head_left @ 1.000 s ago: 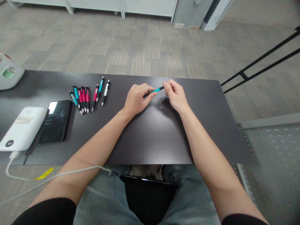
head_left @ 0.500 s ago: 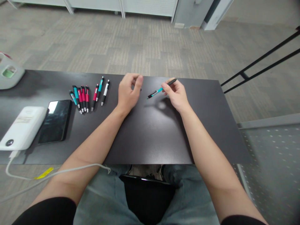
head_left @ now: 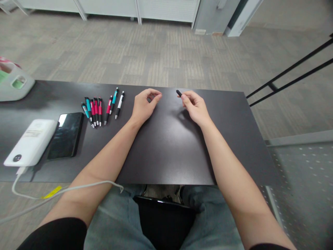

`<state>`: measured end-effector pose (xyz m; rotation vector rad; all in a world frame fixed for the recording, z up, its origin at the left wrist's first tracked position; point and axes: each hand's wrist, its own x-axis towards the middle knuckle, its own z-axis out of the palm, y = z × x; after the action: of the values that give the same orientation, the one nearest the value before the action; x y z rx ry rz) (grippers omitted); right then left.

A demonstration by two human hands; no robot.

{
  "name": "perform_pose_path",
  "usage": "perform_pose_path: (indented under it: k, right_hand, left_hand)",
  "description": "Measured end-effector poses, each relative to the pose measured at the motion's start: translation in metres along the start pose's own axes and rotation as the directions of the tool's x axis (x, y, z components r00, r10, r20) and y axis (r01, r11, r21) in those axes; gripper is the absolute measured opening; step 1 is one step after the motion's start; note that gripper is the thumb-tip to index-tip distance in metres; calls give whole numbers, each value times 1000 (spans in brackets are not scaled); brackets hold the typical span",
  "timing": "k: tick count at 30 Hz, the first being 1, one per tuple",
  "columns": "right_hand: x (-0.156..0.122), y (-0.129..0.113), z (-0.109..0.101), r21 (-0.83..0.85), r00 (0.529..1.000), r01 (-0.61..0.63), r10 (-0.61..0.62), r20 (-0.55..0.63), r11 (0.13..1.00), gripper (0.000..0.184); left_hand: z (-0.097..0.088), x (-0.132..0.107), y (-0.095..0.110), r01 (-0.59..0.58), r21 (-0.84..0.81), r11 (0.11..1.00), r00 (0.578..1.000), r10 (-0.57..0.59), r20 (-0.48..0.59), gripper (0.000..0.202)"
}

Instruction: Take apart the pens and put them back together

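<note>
My right hand (head_left: 194, 107) is closed round a pen (head_left: 179, 93) near the far edge of the black table (head_left: 169, 152). Only the pen's black end shows past my fingers; the rest is hidden. My left hand (head_left: 144, 105) hovers a short way to the left, with fingers curled and thumb and forefinger pinched. Whatever is in the pinch is too small to make out. Left of that hand, several pens (head_left: 102, 107) in teal, red and white lie side by side on the table.
A black phone (head_left: 66, 135) and a white power bank (head_left: 31, 142) lie at the left, with a white cable (head_left: 65, 190) trailing off the near edge. A grey object (head_left: 15, 85) sits at the far left corner. Black rails (head_left: 288, 78) stand to the right.
Both hands held the teal pen together a second ago. They then drew apart, and my right hand turned the pen so that only its black end shows now.
</note>
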<state>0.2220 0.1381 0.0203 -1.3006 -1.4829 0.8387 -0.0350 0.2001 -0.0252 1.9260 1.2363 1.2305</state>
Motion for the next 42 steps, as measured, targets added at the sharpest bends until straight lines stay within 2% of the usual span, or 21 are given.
perform_pose_path:
  k: [4,8,13,22,27,33,37,42]
  right_hand:
    - [-3,8,-1,-27,1000,17,-17,5,999,66]
    - [-3,21,-1,-24,998,42,-40,50,999,63]
    - [-3,27,0,-30,995,73,-71,66,997,53]
    - [-6,11,-2,-110,994,108,-104,41,988,36]
    - [-6,16,-3,-165,989,145,-141,38,976,23]
    - [-3,31,-8,-219,979,205,-197,55,954,25]
    - [-1,34,-11,-249,973,227,-208,100,941,43]
    - [-3,33,-9,-214,975,213,-193,112,953,49]
  left_hand:
    - [4,5,16,28,-239,971,1000,-30,-6,48]
    - [9,4,26,56,-318,947,998,-49,31,52]
    - [11,1,26,70,-342,937,996,-48,71,54]
    - [12,-1,24,73,-326,942,996,-51,77,59]
    - [12,-1,19,66,-330,942,996,-43,78,56]
    - [12,3,17,85,-446,891,996,-78,35,62]
    - [13,3,16,72,-470,880,997,-63,35,63]
    - [14,2,13,53,-502,863,998,-38,40,68]
